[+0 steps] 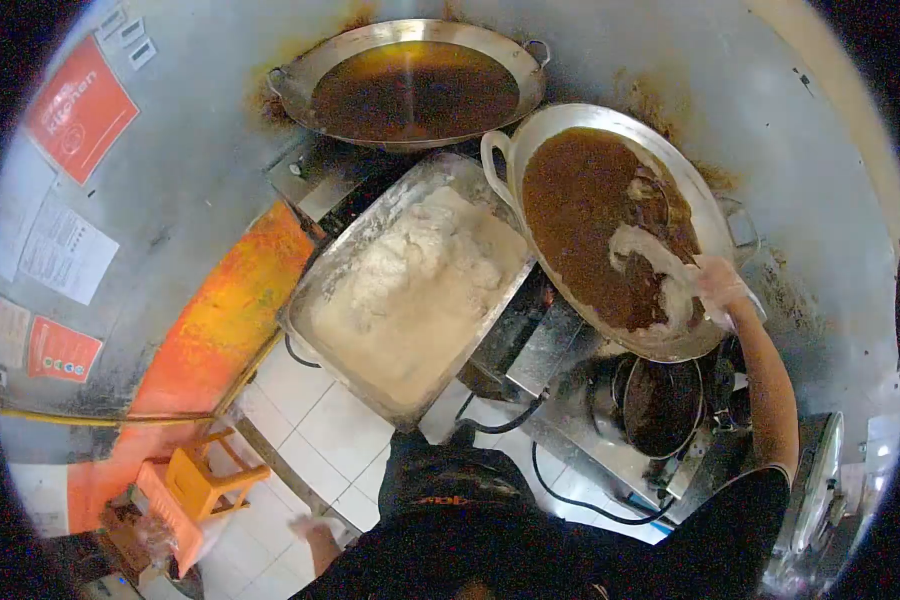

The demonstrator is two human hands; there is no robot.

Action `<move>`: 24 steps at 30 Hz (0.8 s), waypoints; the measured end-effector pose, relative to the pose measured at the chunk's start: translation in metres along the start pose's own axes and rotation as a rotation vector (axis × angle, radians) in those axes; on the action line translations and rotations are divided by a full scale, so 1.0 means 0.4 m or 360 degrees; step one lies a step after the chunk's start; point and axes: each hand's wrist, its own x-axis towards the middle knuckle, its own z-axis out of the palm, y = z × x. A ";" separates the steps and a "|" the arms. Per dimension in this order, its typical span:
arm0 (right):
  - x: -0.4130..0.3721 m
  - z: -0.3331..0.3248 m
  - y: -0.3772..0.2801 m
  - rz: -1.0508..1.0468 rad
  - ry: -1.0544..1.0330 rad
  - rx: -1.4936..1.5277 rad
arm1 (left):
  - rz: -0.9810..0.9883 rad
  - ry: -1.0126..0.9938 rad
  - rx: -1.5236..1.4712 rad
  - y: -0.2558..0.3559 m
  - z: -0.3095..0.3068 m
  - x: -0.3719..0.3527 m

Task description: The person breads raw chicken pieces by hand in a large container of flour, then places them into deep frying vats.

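Note:
My right hand is over the near right side of the right wok, which holds dark brown oil. Its fingers close on the end of a pale, coated strip of food that reaches down to the oil; its exact kind cannot be made out. Pale foam lies on the oil below the hand. Low on the left, away from the woks, my left hand hangs near my body, blurred by motion. A metal tray heaped with white flour stands left of the right wok.
Behind the tray is a second wok of dark oil. A dark pot sits on the stove at right. An orange stool and a crate stand on the tiled floor at left. A black hose curves below the stove.

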 end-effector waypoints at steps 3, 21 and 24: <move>-0.020 -0.211 -0.252 -0.0483 -0.0376 -0.0440 | -0.0521 -0.0120 0.0092 -0.184 -0.101 -0.047; -0.160 -0.323 -0.494 0.0859 -0.0690 0.2350 | 0.0322 -0.0382 -0.0406 0.461 0.195 0.019; -0.208 -0.303 -0.477 0.0734 -0.0466 0.2433 | 0.0454 -0.0451 -0.0736 0.621 0.235 -0.088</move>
